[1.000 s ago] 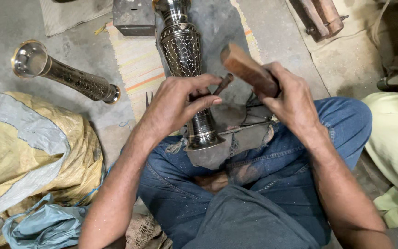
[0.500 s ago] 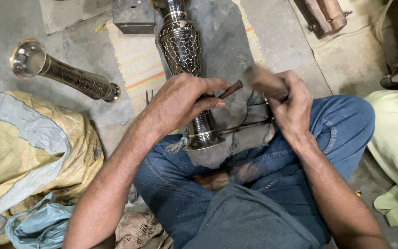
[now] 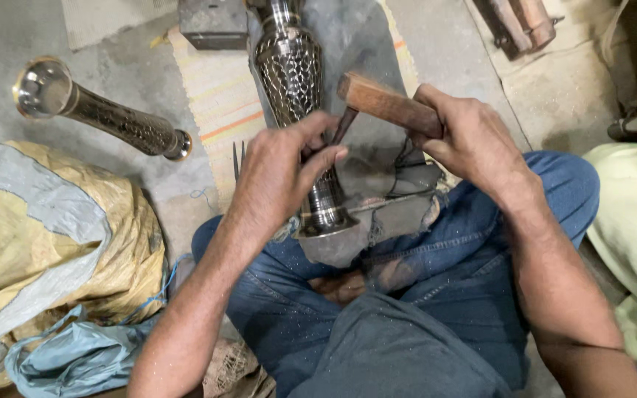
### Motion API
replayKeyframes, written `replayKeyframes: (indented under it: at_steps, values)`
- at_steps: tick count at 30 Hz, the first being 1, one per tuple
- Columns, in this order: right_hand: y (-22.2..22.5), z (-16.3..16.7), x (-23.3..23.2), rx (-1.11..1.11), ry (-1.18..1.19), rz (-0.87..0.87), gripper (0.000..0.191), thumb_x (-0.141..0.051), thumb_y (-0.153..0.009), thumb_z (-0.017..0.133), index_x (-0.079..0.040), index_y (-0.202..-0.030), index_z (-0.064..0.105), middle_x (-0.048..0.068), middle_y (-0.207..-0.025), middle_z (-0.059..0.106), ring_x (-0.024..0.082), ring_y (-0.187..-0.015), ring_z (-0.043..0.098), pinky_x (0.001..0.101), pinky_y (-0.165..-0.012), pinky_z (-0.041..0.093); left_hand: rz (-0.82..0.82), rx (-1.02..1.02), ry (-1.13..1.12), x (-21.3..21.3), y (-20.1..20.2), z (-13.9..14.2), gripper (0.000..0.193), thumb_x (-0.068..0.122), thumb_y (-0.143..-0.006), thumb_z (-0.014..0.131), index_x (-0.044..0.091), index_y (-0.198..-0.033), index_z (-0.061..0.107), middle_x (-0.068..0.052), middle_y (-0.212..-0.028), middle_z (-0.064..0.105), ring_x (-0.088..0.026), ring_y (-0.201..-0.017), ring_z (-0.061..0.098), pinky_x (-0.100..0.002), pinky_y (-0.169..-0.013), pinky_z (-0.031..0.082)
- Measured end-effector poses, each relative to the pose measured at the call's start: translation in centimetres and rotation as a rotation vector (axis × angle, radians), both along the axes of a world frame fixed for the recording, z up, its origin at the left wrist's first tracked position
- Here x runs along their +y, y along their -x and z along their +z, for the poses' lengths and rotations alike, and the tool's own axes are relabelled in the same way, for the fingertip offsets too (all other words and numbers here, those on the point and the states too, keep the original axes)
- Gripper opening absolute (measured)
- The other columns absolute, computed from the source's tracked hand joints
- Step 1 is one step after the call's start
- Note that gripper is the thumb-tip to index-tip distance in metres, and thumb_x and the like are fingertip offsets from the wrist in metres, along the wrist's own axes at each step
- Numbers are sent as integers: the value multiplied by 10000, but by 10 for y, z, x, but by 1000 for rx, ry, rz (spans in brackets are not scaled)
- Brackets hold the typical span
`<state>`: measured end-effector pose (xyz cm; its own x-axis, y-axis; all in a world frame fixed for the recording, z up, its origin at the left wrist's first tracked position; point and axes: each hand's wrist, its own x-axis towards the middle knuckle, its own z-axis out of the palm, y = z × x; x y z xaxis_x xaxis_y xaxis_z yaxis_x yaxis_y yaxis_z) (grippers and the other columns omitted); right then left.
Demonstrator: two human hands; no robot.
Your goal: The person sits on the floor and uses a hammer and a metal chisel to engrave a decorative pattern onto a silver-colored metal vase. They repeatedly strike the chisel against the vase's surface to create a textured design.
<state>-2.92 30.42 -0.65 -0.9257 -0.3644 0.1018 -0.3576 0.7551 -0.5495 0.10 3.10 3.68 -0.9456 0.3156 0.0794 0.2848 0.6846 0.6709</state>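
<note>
Left hand (image 3: pixel 283 173) is closed around a thin dark chisel (image 3: pixel 343 127), pinched between thumb and fingers, with the tip set against the neck of a tall engraved metal vase (image 3: pixel 298 110). Vase is laid lengthwise under this hand, its flared foot resting on the lap nearest the body, its patterned belly extending away beyond the fingertips. Right hand (image 3: pixel 468 140) is clenched on a wooden mallet (image 3: pixel 385 105); the mallet head is held just above and beside the upper end of the chisel, whether touching cannot be told. A worn dark cloth (image 3: pixel 399 210) is spread beneath the vase and below the right hand, over blue jeans (image 3: pixel 436 280). Beyond the left hand a striped mat (image 3: pixel 211 96) is seen on the concrete floor (image 3: pixel 451 51), with a dark metal block (image 3: pixel 214 22) at its far end. Well apart to the left of the left hand, a second engraved vase (image 3: pixel 97 114) is laid on its side. Nearer the left forearm, a yellow and grey sack (image 3: pixel 60 250) and a pale blue bag (image 3: pixel 75 357) are noted. To the right of the right forearm, pale green fabric (image 3: pixel 635 221) is seen.
</note>
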Motion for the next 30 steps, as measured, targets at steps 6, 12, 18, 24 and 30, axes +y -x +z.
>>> replayKeyframes:
  at_steps: [6, 12, 18, 24, 30]
  values:
    - [9, 19, -7, -45, 116, 33, 235, -142, -915, 733, -81, -1104, 608, 119, -894, 747, 240, -822, 747, 413, -696, 585, 77, 53, -79, -4, -9, -13, 339, 213, -918, 787, 76, -1217, 706, -97, -823, 777, -183, -718, 764, -353, -630, 604]
    - [7, 46, -21, 142, 116, 31, 291, -148, -918, 813, -51, -1152, 669, 162, -920, 718, 325, -839, 730, 433, -719, 541, 343, 206, -374, 8, -34, -36, 346, 152, -954, 795, 16, -1237, 650, -60, -827, 757, -107, -742, 740, -252, -606, 587]
    - [22, 84, -36, 464, -109, 127, 338, -120, -789, 852, -37, -1077, 695, 183, -860, 698, 411, -824, 687, 525, -695, 505, 397, 170, -419, 7, -36, -46, 304, 114, -946, 814, 4, -1175, 646, -49, -770, 732, -106, -705, 715, -253, -620, 557]
    - [26, 86, -38, 612, -332, 284, 327, -130, -778, 838, -57, -1028, 639, 98, -831, 707, 329, -826, 715, 522, -721, 518, 404, 173, -376, 9, -35, -40, 276, 90, -921, 806, 1, -1101, 618, -42, -778, 740, -84, -738, 739, -241, -599, 587]
    - [32, 74, -28, 464, -379, 245, 338, -150, -831, 821, -74, -1089, 617, 90, -914, 716, 350, -912, 710, 509, -738, 523, 392, 98, -395, 9, -31, -32, 239, 94, -938, 782, 18, -1108, 631, -43, -776, 749, -93, -733, 743, -253, -639, 609]
